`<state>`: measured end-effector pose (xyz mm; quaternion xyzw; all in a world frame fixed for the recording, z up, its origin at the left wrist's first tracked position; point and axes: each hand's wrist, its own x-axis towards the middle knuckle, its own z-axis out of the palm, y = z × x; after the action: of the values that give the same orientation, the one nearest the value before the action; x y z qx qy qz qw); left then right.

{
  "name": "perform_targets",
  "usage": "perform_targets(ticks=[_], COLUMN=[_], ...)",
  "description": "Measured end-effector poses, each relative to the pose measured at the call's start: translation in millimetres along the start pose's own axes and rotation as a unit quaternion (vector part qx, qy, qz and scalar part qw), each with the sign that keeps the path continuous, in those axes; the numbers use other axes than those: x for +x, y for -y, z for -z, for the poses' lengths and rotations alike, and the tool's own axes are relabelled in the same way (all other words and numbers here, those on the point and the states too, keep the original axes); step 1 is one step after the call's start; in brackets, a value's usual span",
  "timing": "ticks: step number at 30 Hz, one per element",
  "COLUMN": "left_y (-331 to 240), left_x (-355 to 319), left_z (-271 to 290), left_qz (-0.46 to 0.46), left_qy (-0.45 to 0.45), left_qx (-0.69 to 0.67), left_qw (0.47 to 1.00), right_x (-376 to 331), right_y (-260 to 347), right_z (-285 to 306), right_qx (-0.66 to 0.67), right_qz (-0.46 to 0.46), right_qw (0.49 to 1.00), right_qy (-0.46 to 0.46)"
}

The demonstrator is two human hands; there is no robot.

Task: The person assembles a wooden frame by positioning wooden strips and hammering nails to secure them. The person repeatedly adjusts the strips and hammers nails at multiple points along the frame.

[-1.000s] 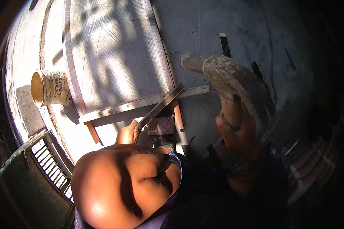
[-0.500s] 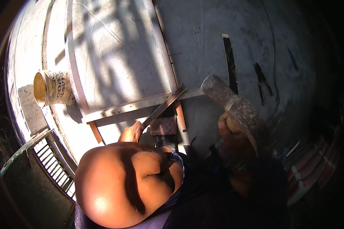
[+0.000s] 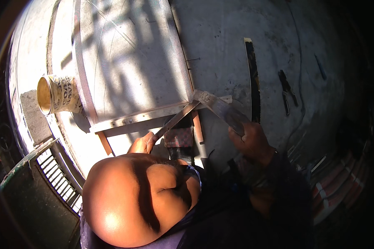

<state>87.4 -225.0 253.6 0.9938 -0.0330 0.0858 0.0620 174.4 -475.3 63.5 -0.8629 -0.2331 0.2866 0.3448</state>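
My left hand [image 3: 143, 143] is closed on the lower end of a flat, rusty metal bar [image 3: 178, 118]. The bar slants up to the right, and its far tip lies at the corner of a mesh-covered frame [image 3: 137, 113], over the pale front rail. In my right hand [image 3: 250, 140] is a worn, greyish hammer [image 3: 222, 110], somewhat blurred. Its far end meets or overlaps the tip of the bar; contact cannot be told for certain. My foot [image 3: 179, 139], partly hidden by my knee, rests below the rail between the frame's two reddish-brown legs.
A tipped paint bucket [image 3: 62, 95] lies left of the frame beside a concrete block [image 3: 34, 118]. On the floor to the right are a dark strip [image 3: 252, 79], pliers [image 3: 287, 92] and a thin blue item [image 3: 320, 66]. A dark container [image 3: 37, 199] stands lower left.
My right hand has swung the hammer down and left, from raised to the bar's tip. My left hand and the bar have hardly moved.
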Motion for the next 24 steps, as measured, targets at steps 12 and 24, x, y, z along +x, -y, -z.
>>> perform_targets(ticks=[12,24], left_y=[10,18], left_x=[0,-3], left_z=[-1,-2], left_qz=[-0.021,-0.046], left_qy=[0.006,-0.006], left_qx=[-0.003,-0.037], left_qw=[1.000,0.998], right_x=[-5,-26], right_y=[23,11], right_z=[21,1], right_qx=[-0.021,-0.187], right_qz=[0.101,0.030], right_qw=[0.994,0.965], right_qy=[-0.039,-0.182])
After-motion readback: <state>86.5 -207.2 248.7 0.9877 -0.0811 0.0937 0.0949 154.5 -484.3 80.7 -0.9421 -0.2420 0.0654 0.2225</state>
